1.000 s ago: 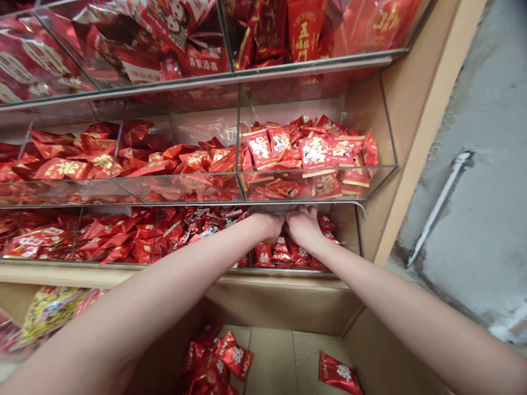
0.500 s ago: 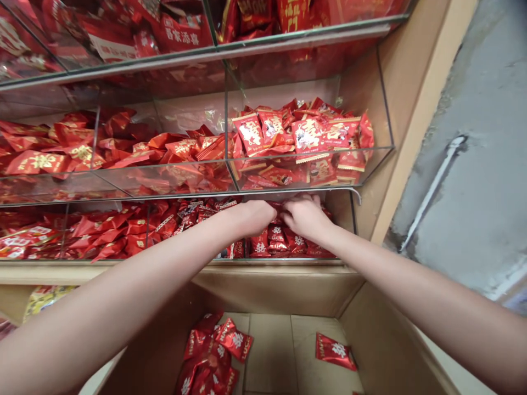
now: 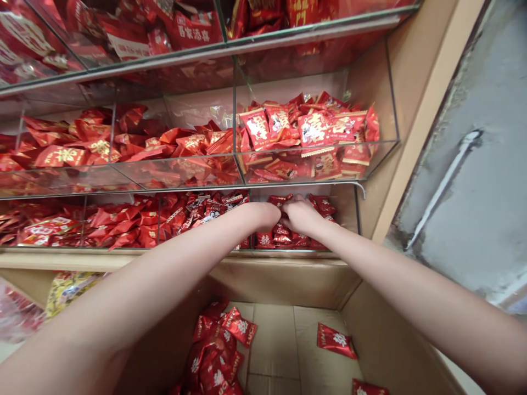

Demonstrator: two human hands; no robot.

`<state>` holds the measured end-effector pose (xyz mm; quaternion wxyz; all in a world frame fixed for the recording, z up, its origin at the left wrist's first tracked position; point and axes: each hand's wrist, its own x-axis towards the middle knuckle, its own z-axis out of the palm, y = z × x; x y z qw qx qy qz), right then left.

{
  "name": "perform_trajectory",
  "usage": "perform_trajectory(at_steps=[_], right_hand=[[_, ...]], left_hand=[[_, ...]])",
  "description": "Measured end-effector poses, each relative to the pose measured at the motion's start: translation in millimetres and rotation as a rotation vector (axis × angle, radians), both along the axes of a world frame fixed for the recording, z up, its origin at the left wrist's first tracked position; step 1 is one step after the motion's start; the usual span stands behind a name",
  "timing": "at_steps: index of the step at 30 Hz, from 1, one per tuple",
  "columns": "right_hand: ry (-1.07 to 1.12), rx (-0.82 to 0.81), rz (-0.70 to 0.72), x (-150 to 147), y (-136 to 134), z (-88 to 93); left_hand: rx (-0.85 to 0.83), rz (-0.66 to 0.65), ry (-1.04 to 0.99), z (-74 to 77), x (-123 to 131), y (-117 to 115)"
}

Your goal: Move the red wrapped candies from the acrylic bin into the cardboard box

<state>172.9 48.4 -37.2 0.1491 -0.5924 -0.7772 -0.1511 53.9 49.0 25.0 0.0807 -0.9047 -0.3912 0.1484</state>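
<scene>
Got my left hand (image 3: 269, 215) and right hand (image 3: 302, 218) in among red double-happiness packets (image 3: 282, 240), in the bin (image 3: 348, 211) just beyond the cardboard box (image 3: 274, 348); can't tell over the feed how open either grip is or what it's got.

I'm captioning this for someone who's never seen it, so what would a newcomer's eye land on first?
Probably the left hand and right hand, close together at the red packets in the lower bin. Just above them, gold-edged packets stand out brightly in a clear bin beside the wooden side panel. Below, an open cardboard box holds a shiny red heap on its left side.
</scene>
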Motion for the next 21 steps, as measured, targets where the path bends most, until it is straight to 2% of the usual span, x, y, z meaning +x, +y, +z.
perform_trajectory(at_steps=[6, 9, 14, 18, 21], right_hand=[[0.036, 0.024, -0.024, 9, 3, -0.1], [0.054, 0.04, 0.035, 11, 5, 1.6], [0.009, 0.003, 0.095, 9, 13, 6.9], [-0.032, -0.045, 0.006, 7, 19, 11.1], [-0.032, -0.06, -0.031, 6, 18, 15.0]], left_hand=[[0.088, -0.035, 0.034, -0.9, -1, -4], [0.161, -0.092, 0.02, -2.1, -9, -15], [0.271, -0.218, -0.016, -20.8, -32, -30], [0.363, -0.337, -0.113, -36.3, -47, -28], [0.396, -0.347, -0.136, -37.4, -50, -25]])
